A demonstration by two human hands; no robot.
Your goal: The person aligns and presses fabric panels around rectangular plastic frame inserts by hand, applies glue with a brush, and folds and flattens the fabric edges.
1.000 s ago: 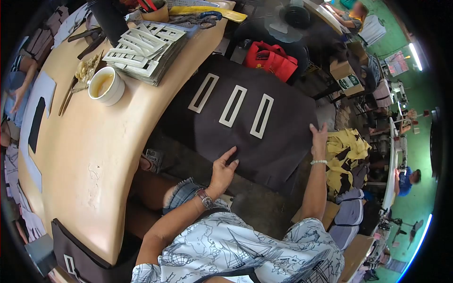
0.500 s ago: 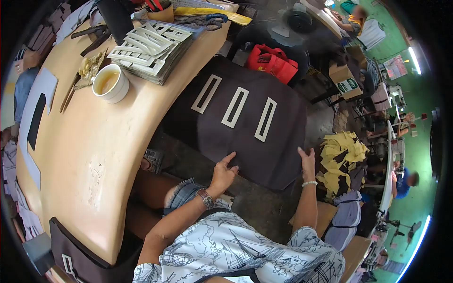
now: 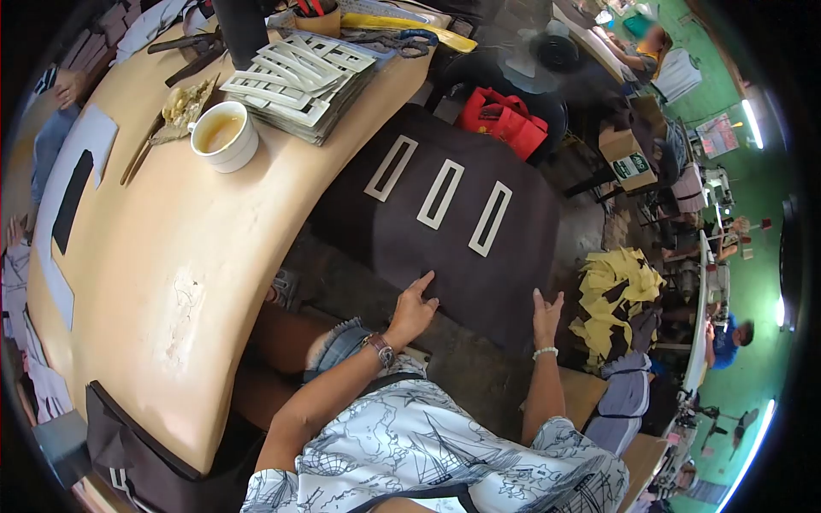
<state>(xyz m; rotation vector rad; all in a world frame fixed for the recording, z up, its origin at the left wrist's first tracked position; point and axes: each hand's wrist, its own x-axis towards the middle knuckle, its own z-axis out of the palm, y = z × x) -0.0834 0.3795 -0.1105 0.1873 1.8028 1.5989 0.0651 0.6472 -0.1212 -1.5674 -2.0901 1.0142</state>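
Note:
A dark brown cloth panel spreads in front of me beside the table, above the floor. Three white rectangular frames, each with a long slot, lie spaced in a row on it. My left hand holds the panel's near edge, its index finger stretched over the cloth and the thumb apart. At the near right corner my right hand grips the cloth, with some fingers pointing up. Parts of both hands' fingers are hidden by the cloth.
The curved table carries a cup, a stack of white slotted pieces and scissors. A red bag stands beyond the panel. Yellow scraps lie to the right. Other people sit along the right side.
The view has shifted slightly, moving the table and panel rightward in it. My right hand has come a little nearer to me and to my left hand, with the cloth edge.

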